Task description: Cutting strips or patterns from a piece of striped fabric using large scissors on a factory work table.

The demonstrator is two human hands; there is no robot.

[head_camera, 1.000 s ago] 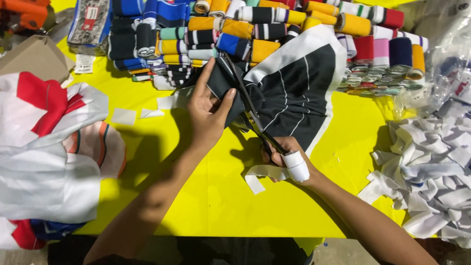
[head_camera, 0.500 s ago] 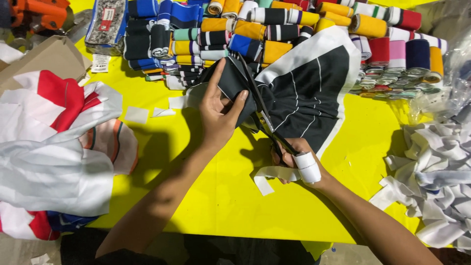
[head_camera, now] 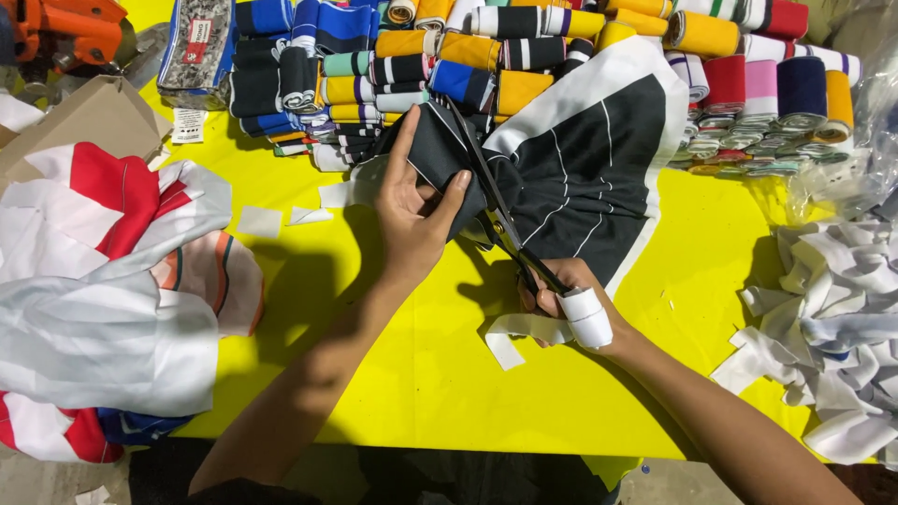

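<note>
On the yellow counter (head_camera: 393,393), the left hand (head_camera: 412,220) pinches the black striped fabric (head_camera: 580,178) flat while the right hand (head_camera: 561,299), grip closed around scissors (head_camera: 500,220), is mid-cut; white scraps (head_camera: 832,318) already pile nearby.

Bright, even light falls from above on the yellow table (head_camera: 449,393), whose surface looks strongly saturated. The left hand (head_camera: 416,220) and its forearm cast a soft dark shadow on the table to their left; a smaller shadow sits left of the right hand (head_camera: 566,299). The clear plastic bag (head_camera: 865,122) at the table's far right corner shows mild glare. Focus is sharp across the table, softening slightly toward the corners, with slight wide-angle bending there.
</note>
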